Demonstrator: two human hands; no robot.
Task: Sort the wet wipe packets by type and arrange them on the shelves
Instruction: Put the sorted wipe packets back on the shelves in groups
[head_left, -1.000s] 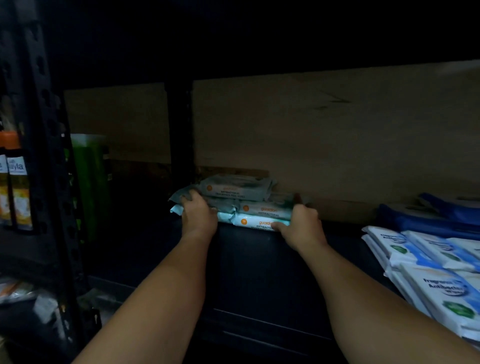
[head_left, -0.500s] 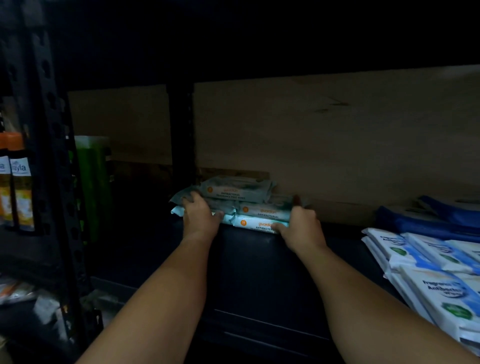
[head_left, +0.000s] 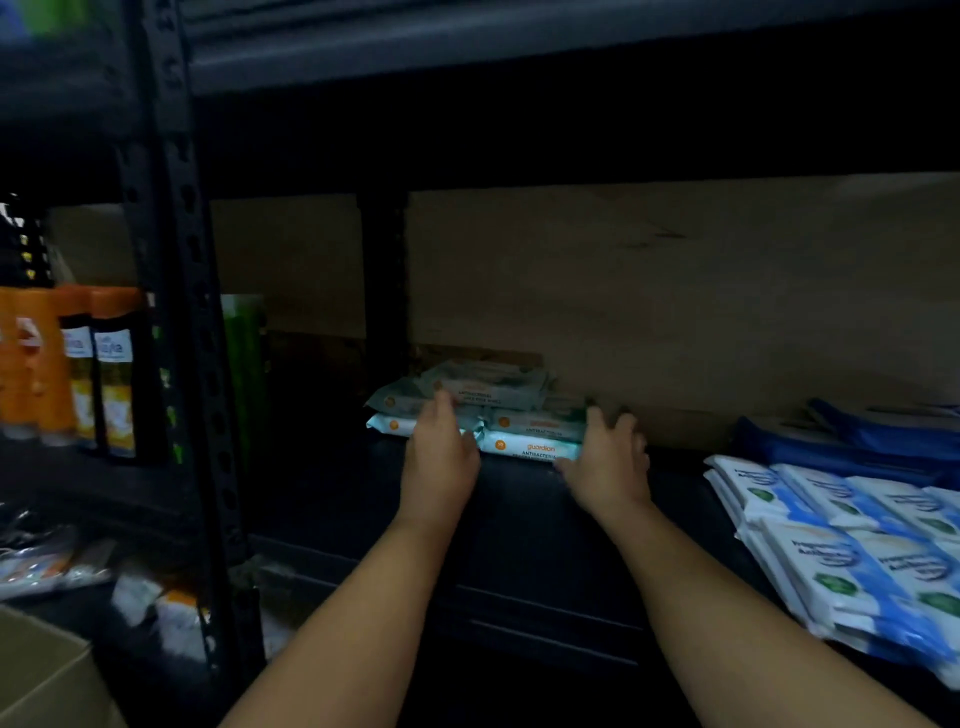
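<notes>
So this person is working at a dark metal shelf (head_left: 519, 525) and it's super dim in there, but you can make out a small pile of pale green-and-white plastic wet wipe packets with orange dots (head_left: 498, 415) pushed toward the back, right by the black upright post (head_left: 382, 291) in front of the brownish back board (head_left: 649, 291). Using that pile as the reference: the left hand (head_left: 439, 457) is on its near-left part, fingers laid over the front of the packets and resting on them, not really curled around anything as far as I can tell. The right hand (head_left: 605, 465) is at the pile's near-right corner, fingers spread and fairly straight, touching or just about touching the end of the bottom packet; too dark to say for sure. The packets lie flat with their long sides running left to right, so the pile sits straight ahead of both hands and between them, and neither one is obviously closer. My guess is they're squaring the pile up or nudging it back, in which case an even push from both sides matters, or the top packet, which already sits a bit skewed, slides off. Well off to the right of the pile there's a fanned-out batch of white-and-blue wipe packets (head_left: 852, 551), a different type, and behind those something dark blue (head_left: 841, 441). Left of the pile, past the front shelf post, stand orange-capped bottles (head_left: 104, 374).
</notes>
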